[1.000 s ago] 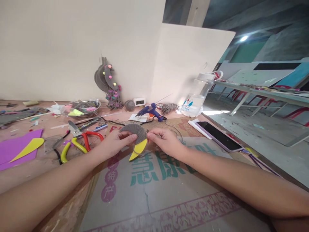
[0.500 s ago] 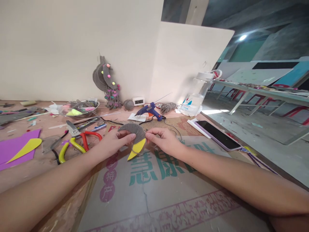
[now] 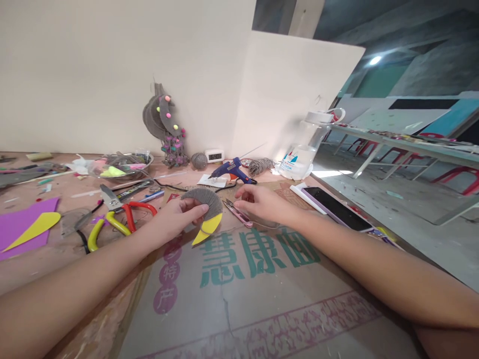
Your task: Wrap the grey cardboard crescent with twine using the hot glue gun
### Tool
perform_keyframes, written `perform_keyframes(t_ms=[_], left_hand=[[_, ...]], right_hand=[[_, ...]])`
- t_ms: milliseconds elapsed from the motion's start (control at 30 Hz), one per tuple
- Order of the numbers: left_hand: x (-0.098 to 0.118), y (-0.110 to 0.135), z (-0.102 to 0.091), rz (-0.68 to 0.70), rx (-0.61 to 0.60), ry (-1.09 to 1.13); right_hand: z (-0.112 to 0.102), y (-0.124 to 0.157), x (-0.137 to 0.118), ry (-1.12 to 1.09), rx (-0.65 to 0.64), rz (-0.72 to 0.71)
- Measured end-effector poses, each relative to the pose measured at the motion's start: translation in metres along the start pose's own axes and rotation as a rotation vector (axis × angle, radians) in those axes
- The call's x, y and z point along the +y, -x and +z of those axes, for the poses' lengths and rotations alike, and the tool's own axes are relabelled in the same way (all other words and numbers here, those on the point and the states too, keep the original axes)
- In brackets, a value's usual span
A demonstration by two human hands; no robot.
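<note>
Mostly, grey yarn (image 3: 211,200) covers the crescent (image 3: 214,211); its near yellow end (image 3: 207,230) is bare.
Left hand (image 3: 175,219) pinches it, centre; right hand (image 3: 259,202) half-curls to its right, hold unclear.

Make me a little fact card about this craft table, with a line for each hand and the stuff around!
Left hand: holding the gray crescent with a yellow tip
Right hand: close to the small pink snips; can't tell if it holds anything
Left side: red-and-yellow-handled scissors, purple sheet with a yellow piece on it
Back: blue glue gun, gray yarn ball
Right side: phone, bottle
</note>
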State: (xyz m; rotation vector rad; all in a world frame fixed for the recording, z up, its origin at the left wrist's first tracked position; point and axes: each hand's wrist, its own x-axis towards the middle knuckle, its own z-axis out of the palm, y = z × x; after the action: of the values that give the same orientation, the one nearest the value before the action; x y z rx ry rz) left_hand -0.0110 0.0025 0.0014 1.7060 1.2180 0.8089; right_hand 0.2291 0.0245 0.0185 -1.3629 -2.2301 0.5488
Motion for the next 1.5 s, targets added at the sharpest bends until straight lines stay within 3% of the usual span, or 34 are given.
perform_keyframes(t_ms=[133, 333, 467, 567, 667, 733, 833, 933, 1033, 1233, 1500], left_hand=[[-0.001, 0.001, 0.000, -0.004, -0.007, -0.017], [0.000, 0.002, -0.001, -0.028, -0.011, -0.036], [0.001, 0.001, -0.001, -0.020, -0.002, -0.042], [0.001, 0.001, -0.001, -0.017, -0.007, -0.057], [0.002, 0.001, -0.001, -0.016, -0.015, -0.060], [0.002, 0.001, -0.001, -0.009, -0.007, -0.045], [0.001, 0.000, 0.000, -0.005, 0.009, -0.014], [0.001, 0.000, 0.001, -0.024, 0.024, 0.012], [0.001, 0.001, 0.001, -0.031, 0.034, 0.025], [-0.003, -0.001, 0.000, -0.062, 0.048, 0.000], [-0.004, -0.001, 0.000, -0.069, 0.041, 0.044]], right_hand=[[0.004, 0.007, -0.010, 0.049, -0.124, -0.033], [0.001, 0.006, -0.016, -0.024, -0.212, -0.056], [0.006, 0.004, -0.012, -0.139, -0.233, 0.007], [0.011, -0.002, -0.006, -0.372, -0.134, 0.092], [0.012, -0.011, 0.001, -0.620, 0.113, 0.133], [0.009, -0.013, 0.004, -0.663, 0.280, 0.087], [0.007, -0.009, 0.002, -0.479, 0.363, -0.033], [0.012, 0.004, -0.007, -0.152, 0.354, -0.177], [0.018, 0.017, -0.017, 0.032, 0.295, -0.303], [0.020, 0.021, -0.020, 0.195, 0.218, -0.444], [0.019, 0.019, -0.019, 0.303, 0.191, -0.452]])
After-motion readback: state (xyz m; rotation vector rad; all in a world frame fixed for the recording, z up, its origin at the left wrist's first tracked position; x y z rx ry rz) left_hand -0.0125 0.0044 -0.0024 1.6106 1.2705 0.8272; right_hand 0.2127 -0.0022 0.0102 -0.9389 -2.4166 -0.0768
